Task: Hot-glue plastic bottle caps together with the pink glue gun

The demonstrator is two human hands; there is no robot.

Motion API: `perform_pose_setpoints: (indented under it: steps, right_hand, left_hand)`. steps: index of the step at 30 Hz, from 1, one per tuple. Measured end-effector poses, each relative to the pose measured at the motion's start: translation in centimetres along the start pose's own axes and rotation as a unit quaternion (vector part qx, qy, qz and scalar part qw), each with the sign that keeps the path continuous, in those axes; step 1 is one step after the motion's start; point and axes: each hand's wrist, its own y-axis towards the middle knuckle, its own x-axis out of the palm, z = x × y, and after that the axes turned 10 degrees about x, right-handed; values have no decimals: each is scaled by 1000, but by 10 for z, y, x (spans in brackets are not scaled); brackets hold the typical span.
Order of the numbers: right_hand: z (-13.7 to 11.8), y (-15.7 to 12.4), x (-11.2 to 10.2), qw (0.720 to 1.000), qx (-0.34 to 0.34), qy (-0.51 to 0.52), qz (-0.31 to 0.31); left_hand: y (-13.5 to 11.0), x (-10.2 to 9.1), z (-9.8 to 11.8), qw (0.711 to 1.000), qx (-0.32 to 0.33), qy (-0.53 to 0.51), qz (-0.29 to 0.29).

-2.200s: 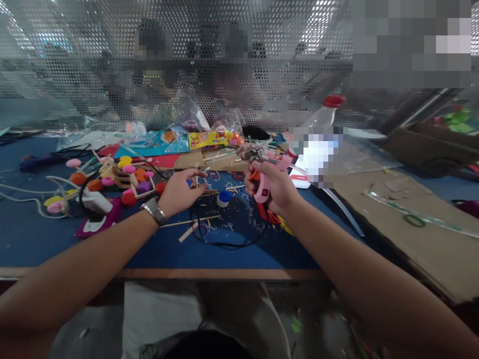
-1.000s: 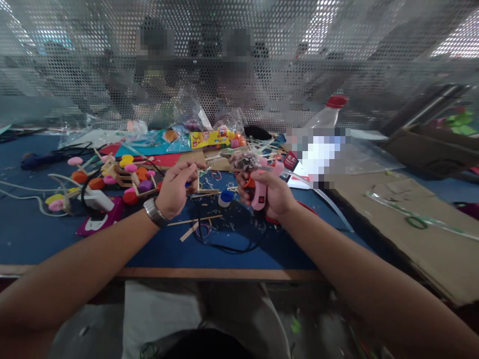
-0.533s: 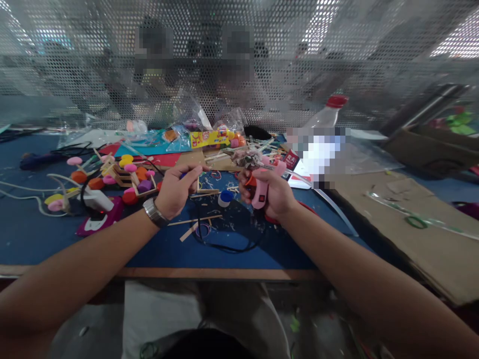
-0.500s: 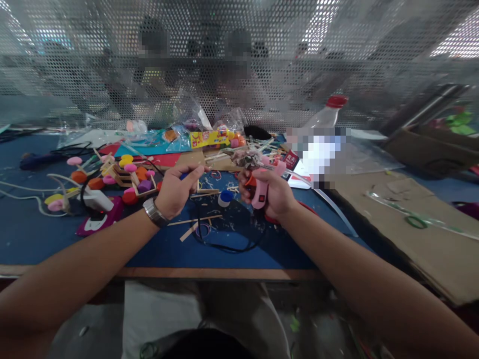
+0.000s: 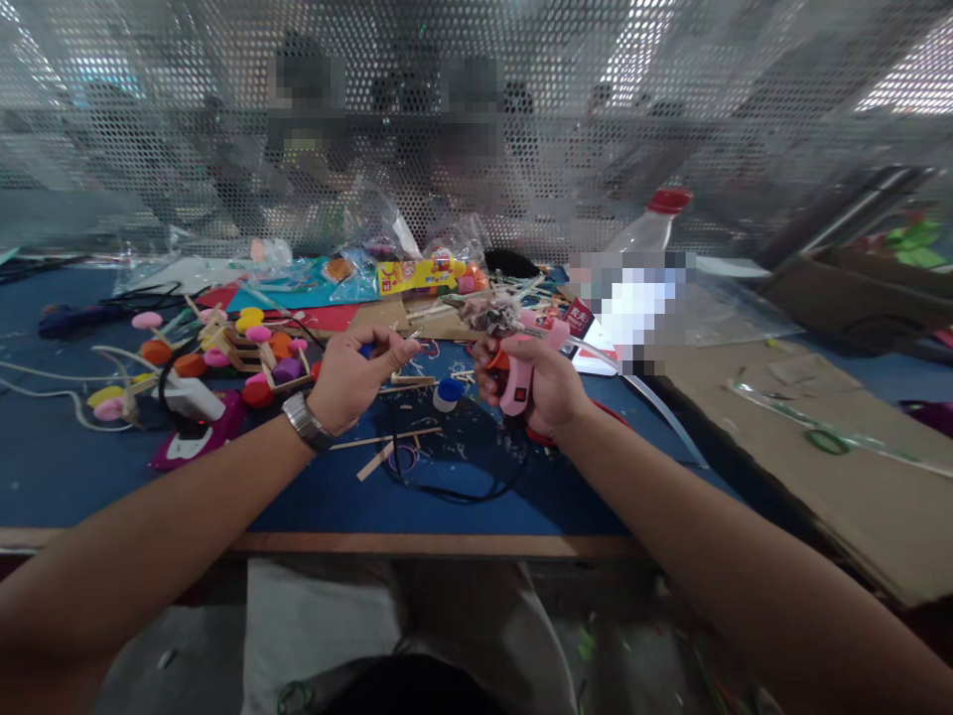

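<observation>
My right hand is wrapped round a pink hot glue gun, its fingers at the orange trigger. Greyish residue clumps around the gun's nozzle end, which points left. A long clear glue stick sticks out of its back. Across from it, my left hand is closed, thumb pressed against the fingers. A thin pale tip shows just past the thumb, and a bit of blue shows among the fingers; I cannot make out what they belong to. Between the hands stands a small white pot with a blue lid.
Left of my hands lies a wooden-stick model with coloured foam discs, beside a purple power strip. Loose wooden sticks and a black cable lie in front. Behind are plastic packets; a lit, pixelated screen and cardboard are right.
My left thumb and fingers have shifted slightly, and a thin pale tip now shows beyond the thumb. My right hand and the glue gun have hardly moved.
</observation>
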Motion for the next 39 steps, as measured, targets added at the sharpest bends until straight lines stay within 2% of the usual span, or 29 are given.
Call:
perform_pose_setpoints:
  steps: [6, 11, 22, 31, 35, 39]
  right_hand:
    - [0, 0, 1, 1000, -10, 5, 3]
    - [-1, 0, 2, 1000, -13, 8, 6]
    - [-1, -2, 3, 1000, 14, -6, -4]
    - [2, -6, 8, 999, 20, -11, -45]
    - [3, -5, 8, 998, 28, -19, -50]
    - [1, -4, 7, 999, 14, -11, -32]
  left_hand:
    - [2, -1, -2, 998, -29, -57, 26]
    - [4, -4, -3, 994, -56, -91, 20]
    - [5, -4, -7, 998, 3, 60, 30]
    - [-1, -3, -1, 992, 51, 101, -62]
    - [-1, -2, -1, 990, 47, 116, -64]
    - [1, -2, -5, 995, 11, 92, -30]
